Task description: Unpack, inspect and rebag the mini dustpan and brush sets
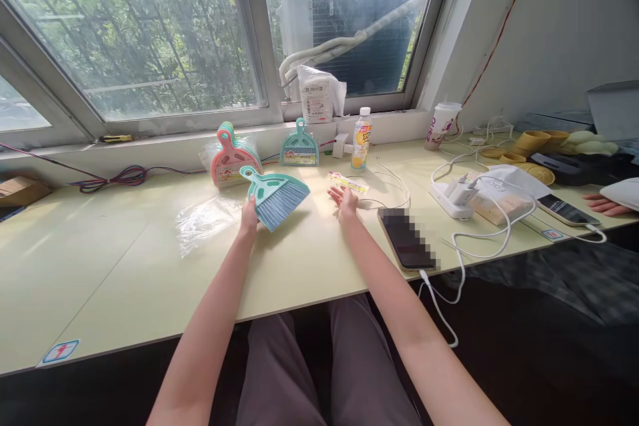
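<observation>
My left hand grips a teal dustpan with a brush by its left side, tilted above the table. The brush's grey-blue bristles lie against the pan. Palm up and fingers apart, my right hand rests near a printed paper label and holds nothing. A crumpled clear plastic bag lies left of my left hand. Behind it stand several bagged dustpan sets, the front one pink. Another teal set leans at the back by the window ledge.
A drink bottle and a paper cup stand at the back. To the right are a phone, a charger block, loose white cables and a tissue pack. Another person's hand rests at the far right.
</observation>
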`<action>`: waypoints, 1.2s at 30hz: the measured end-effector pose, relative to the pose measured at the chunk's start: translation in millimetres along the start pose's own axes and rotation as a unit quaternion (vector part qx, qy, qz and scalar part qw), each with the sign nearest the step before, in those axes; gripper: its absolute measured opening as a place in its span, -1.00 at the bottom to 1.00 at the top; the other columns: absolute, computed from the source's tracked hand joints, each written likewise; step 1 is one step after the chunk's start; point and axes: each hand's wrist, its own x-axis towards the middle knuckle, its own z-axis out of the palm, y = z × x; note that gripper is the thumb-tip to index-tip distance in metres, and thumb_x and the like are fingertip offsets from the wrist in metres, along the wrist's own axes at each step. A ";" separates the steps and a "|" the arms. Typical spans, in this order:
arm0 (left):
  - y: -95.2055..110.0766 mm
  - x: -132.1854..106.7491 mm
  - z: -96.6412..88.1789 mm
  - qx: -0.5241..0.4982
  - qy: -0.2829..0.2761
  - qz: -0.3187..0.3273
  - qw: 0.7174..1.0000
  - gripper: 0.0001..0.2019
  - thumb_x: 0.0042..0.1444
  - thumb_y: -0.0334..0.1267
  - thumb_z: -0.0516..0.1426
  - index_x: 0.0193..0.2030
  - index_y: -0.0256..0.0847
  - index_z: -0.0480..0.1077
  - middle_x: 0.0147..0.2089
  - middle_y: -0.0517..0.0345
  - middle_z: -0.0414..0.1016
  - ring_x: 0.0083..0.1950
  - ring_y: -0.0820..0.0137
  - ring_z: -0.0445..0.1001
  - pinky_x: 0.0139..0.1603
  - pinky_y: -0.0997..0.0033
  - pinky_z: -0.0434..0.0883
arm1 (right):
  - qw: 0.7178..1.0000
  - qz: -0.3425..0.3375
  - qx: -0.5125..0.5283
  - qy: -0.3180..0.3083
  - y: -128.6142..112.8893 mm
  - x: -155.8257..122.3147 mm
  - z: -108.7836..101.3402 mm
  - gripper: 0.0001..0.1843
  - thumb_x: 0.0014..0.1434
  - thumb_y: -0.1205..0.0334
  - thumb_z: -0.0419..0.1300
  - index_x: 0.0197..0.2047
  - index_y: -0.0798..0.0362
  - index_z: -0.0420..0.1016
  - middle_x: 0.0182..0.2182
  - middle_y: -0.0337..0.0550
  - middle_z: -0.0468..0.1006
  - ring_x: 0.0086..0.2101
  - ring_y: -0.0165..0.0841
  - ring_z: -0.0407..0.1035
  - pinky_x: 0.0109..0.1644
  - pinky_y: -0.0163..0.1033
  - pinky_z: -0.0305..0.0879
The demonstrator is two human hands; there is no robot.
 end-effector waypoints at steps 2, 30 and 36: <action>-0.7 -3.8 5.0 0.013 -0.020 0.048 0.999 -0.65 0.22 0.07 0.04 -0.11 -0.13 0.43 -0.18 0.06 0.49 -0.08 0.22 0.49 -0.12 0.27 0.45 | 0.999 0.017 0.002 -0.029 -2.0 -3.9 1.2 -0.62 0.39 0.14 -0.18 0.06 0.10 0.33 -0.27 -0.02 0.64 -0.30 -0.31 0.59 -0.29 -0.22 0.52; 12.8 -23.8 18.2 0.274 -0.007 0.283 0.919 -0.61 0.24 -0.28 -0.05 0.16 -0.18 0.37 -0.12 0.02 0.56 -0.12 0.22 0.48 -0.09 0.28 0.38 | 0.830 -0.405 -0.350 -0.159 -16.9 -73.1 21.7 -0.62 0.37 0.18 -0.24 -0.43 -0.01 0.22 -0.45 -0.23 0.33 -0.38 -0.36 0.26 -0.26 -0.30 0.18; 12.8 10.2 -19.0 0.270 0.046 0.200 0.941 -0.64 0.18 -0.31 -0.06 0.07 -0.19 0.39 -0.12 0.04 0.52 -0.11 0.26 0.43 -0.08 0.30 0.35 | 0.768 -0.392 -0.503 -0.056 -29.7 -54.8 10.0 -0.68 0.34 0.09 -0.08 -0.38 0.01 0.33 -0.32 -0.13 0.44 -0.22 -0.27 0.30 -0.23 -0.26 0.14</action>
